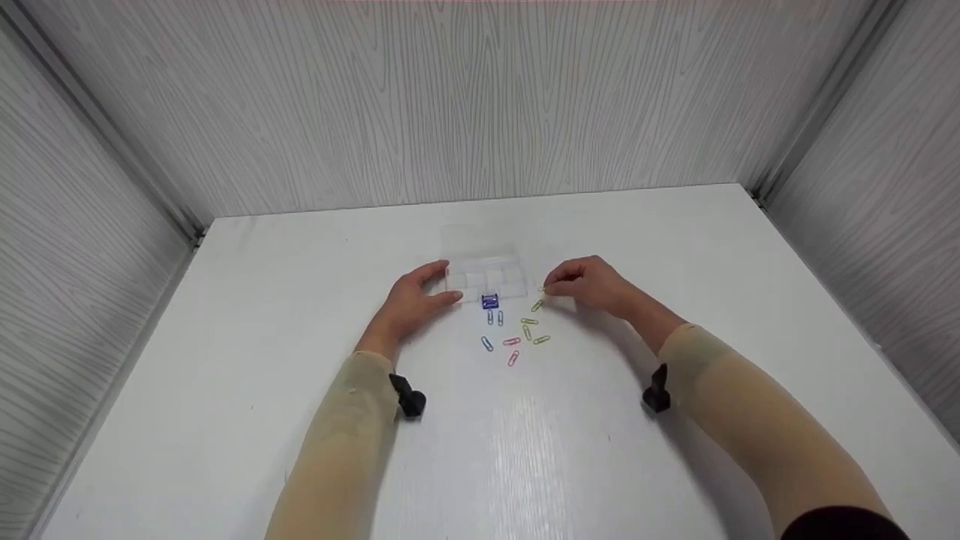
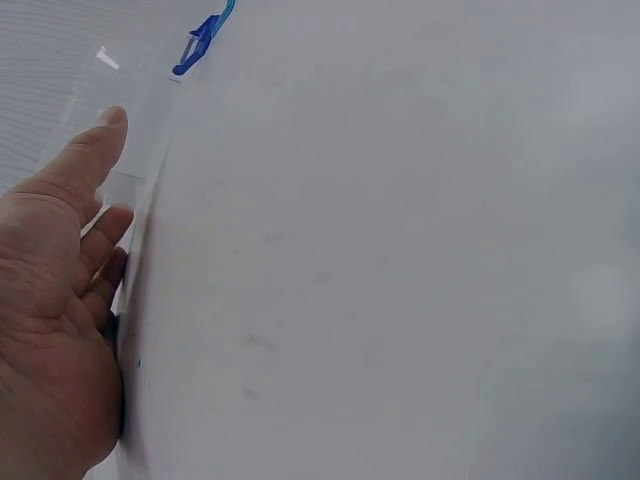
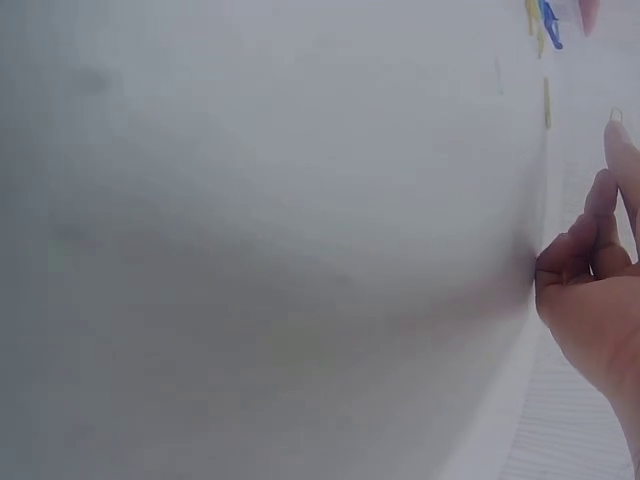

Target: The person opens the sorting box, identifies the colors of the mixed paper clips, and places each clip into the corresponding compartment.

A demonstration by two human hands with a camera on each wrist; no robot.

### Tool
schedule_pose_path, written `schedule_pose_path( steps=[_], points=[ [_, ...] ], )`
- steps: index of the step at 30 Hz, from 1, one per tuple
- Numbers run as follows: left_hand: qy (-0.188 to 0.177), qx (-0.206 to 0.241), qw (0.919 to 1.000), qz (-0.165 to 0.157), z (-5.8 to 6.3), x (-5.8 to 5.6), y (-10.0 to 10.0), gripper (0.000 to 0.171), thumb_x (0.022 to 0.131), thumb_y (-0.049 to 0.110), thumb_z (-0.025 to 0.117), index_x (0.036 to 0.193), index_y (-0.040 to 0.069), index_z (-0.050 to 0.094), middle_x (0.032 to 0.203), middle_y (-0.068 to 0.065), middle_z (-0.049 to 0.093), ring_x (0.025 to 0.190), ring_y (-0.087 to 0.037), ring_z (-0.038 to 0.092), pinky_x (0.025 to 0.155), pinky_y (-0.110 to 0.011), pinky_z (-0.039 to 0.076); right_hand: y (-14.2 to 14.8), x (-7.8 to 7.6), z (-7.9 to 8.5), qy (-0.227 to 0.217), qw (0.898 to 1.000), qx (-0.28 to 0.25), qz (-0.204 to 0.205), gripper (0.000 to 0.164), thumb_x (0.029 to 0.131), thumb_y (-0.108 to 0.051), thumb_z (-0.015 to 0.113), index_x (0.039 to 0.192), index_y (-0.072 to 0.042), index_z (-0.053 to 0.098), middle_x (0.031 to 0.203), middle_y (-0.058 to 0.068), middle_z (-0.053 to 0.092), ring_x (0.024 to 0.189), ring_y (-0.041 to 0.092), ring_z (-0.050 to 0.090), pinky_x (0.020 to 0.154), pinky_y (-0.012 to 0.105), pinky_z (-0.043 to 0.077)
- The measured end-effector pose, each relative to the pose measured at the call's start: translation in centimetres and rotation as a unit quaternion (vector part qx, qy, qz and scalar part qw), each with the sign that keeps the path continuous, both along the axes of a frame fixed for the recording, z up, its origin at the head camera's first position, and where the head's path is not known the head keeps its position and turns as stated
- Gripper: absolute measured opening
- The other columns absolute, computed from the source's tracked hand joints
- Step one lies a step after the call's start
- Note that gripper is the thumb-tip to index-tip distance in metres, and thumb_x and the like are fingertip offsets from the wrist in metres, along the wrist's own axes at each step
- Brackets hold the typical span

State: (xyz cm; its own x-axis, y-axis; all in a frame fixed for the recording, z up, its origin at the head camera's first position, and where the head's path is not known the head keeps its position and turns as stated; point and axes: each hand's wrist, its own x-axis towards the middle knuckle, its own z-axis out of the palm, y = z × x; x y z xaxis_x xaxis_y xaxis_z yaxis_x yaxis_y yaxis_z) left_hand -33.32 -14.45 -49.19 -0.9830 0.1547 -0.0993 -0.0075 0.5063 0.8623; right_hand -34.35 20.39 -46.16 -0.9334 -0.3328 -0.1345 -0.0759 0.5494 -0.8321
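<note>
My left hand (image 1: 417,301) holds the left end of a clear plastic compartment box (image 1: 487,279), thumb at the near corner and fingers along the far side. Its transparent lid (image 1: 476,238) lies swung back behind it. A dark blue clasp-like piece (image 1: 490,301) sits at the box's front edge. To the right of the box, my right hand (image 1: 592,286) pinches a small pale yellow paper clip (image 3: 616,115) between thumb and fingertip. Just below those fingers lies a yellow-green paper clip (image 1: 537,306). In the left wrist view, the left thumb (image 2: 95,155) reaches over the clear plastic.
In front of the box lie several more paper clips: blue ones (image 1: 487,343), pink ones (image 1: 511,342) and yellow-green ones (image 1: 541,340). The white table (image 1: 300,277) ends at a wood-grain panel (image 1: 480,105) behind, with side panels left and right.
</note>
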Motion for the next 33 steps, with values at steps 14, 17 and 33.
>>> schedule_pose_path(
  steps=[14, 17, 33],
  points=[
    [0.004, -0.002, 1.0000, -0.006, 0.2, 0.2, -0.1, 0.075, 0.095, 0.040, 0.081, 0.161, 0.025, 0.049, 0.162, 0.004, 0.049, 0.159, -0.020, 0.027, 0.130, -0.041, 0.018, -2.7, -1.7, 0.6, 0.015, 0.999, -0.045, -0.022, 0.015, 0.098, -0.024, 0.079, 0.110, -0.015, 0.081, 0.112, 0.003, 0.073, 0.103, 0.022, 0.060, 0.092, 0.034, 0.050],
    [0.008, -0.002, 0.9999, -0.008, 0.1, 0.1, -0.1, 0.074, 0.095, 0.041, 0.081, 0.160, 0.025, 0.049, 0.162, 0.004, 0.049, 0.159, -0.020, 0.027, 0.130, -0.040, 0.019, -3.3, -1.9, 0.3, 0.012, 0.999, -0.047, -0.025, 0.015, 0.098, -0.024, 0.080, 0.110, -0.015, 0.081, 0.111, 0.003, 0.073, 0.102, 0.022, 0.060, 0.091, 0.034, 0.050],
    [0.001, -0.001, 1.0000, -0.004, 0.1, 0.0, -0.2, 0.075, 0.094, 0.043, 0.082, 0.160, 0.027, 0.050, 0.162, 0.006, 0.049, 0.159, -0.018, 0.027, 0.130, -0.041, 0.020, -4.6, -1.8, 0.1, -0.003, 1.000, -0.005, -0.022, 0.019, 0.099, -0.026, 0.079, 0.115, -0.018, 0.082, 0.116, 0.000, 0.073, 0.107, 0.023, 0.059, 0.094, 0.037, 0.049]
  ],
)
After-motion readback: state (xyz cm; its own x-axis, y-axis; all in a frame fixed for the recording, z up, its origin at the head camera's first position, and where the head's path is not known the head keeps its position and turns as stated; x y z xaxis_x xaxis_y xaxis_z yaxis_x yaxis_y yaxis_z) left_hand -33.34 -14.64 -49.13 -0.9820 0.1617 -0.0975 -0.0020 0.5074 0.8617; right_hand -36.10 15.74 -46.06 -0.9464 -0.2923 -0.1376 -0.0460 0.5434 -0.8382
